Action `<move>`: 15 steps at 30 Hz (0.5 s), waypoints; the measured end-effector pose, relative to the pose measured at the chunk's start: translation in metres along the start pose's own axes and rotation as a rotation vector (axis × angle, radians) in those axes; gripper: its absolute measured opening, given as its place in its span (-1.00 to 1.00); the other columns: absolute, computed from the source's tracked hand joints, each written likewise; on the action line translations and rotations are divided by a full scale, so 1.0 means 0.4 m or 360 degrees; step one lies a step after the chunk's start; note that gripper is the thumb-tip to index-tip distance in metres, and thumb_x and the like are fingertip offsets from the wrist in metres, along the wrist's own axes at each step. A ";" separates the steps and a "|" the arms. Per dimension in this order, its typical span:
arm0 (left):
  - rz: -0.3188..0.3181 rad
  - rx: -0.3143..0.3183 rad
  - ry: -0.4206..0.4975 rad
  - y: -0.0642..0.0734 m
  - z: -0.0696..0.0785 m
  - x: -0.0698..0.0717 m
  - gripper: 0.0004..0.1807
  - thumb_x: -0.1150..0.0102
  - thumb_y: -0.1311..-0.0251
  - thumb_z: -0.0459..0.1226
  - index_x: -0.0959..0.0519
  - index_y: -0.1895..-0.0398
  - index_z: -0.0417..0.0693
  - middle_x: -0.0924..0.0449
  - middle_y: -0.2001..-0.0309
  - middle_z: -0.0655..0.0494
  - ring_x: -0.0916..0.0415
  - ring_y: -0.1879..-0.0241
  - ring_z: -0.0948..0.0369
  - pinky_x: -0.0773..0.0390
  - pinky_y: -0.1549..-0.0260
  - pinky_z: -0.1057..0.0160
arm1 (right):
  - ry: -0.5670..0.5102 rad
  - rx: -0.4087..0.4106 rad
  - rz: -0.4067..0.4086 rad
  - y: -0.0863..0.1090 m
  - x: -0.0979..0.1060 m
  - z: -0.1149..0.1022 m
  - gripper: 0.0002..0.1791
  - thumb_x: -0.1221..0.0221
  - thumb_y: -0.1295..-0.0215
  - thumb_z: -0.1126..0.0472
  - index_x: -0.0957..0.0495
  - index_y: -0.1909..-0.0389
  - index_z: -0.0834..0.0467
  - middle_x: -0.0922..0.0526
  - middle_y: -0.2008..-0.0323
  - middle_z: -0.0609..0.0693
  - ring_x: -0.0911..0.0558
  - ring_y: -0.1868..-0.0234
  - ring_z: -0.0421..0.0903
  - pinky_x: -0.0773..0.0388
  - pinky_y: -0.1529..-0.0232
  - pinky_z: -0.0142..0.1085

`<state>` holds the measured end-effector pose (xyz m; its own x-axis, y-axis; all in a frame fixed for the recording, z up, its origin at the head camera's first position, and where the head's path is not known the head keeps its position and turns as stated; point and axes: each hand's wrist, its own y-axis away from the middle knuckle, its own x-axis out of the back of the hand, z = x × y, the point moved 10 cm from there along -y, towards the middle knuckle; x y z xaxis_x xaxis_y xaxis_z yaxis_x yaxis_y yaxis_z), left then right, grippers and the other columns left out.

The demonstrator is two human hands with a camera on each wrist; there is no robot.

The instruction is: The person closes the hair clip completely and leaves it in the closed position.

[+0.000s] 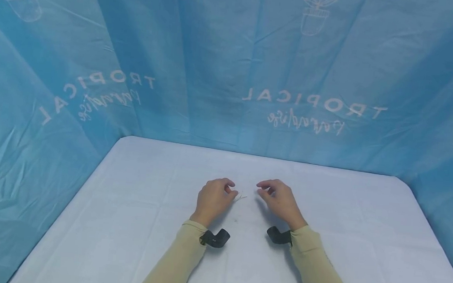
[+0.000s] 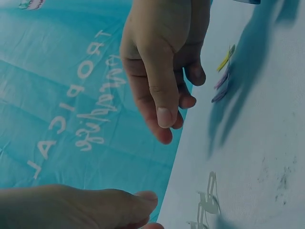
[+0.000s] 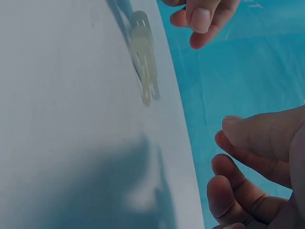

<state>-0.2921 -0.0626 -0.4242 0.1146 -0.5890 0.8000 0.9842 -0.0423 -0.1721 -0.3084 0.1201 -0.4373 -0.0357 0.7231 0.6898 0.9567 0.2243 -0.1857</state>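
Note:
My left hand hovers over the white table with fingers loosely bent, holding nothing. Close by its fingertips lie pale, slim hair clips; the left wrist view shows these off-white clips near the thumb, and the right wrist view shows a pale clip on the cloth. Across from it, my right hand is also raised, its fingers relaxed, nothing between them. Several coloured clips, among them a yellow one and a purple one, rest by its shadow; the head view hides them.
A white cloth covers the table. Blue curtains with mirrored lettering hang behind it and at the sides. Dark wrist-worn cameras stick out from both sleeves, one at the left wrist, one at the right wrist.

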 end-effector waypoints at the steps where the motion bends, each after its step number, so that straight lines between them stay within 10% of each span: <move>1: -0.0016 0.0004 0.0004 0.000 -0.003 -0.002 -0.78 -0.40 -0.18 -0.18 -0.74 0.15 -0.05 -0.69 0.40 0.17 -0.56 0.47 0.24 -0.51 0.48 0.25 | -0.0001 0.0003 -0.0002 -0.001 -0.004 -0.004 -0.79 -0.26 -0.35 0.26 -0.69 0.05 0.23 -0.66 0.19 0.10 -0.60 0.23 0.01 -0.48 0.22 -0.15; 15: -0.0204 -0.0082 0.0000 -0.001 -0.015 -0.021 -0.78 -0.37 -0.20 -0.20 -0.73 0.11 -0.07 -0.68 0.41 0.17 -0.54 0.44 0.24 -0.53 0.39 0.21 | 0.0069 -0.0024 -0.0127 -0.022 -0.081 -0.027 -0.74 -0.24 -0.36 0.27 -0.68 -0.01 0.24 -0.67 0.15 0.13 -0.62 0.18 0.03 -0.53 0.08 -0.05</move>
<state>-0.2942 -0.0626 -0.4345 -0.0115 -0.5763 0.8171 0.9825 -0.1583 -0.0978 -0.3125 0.0877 -0.4507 -0.0999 0.6743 0.7317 0.9555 0.2700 -0.1184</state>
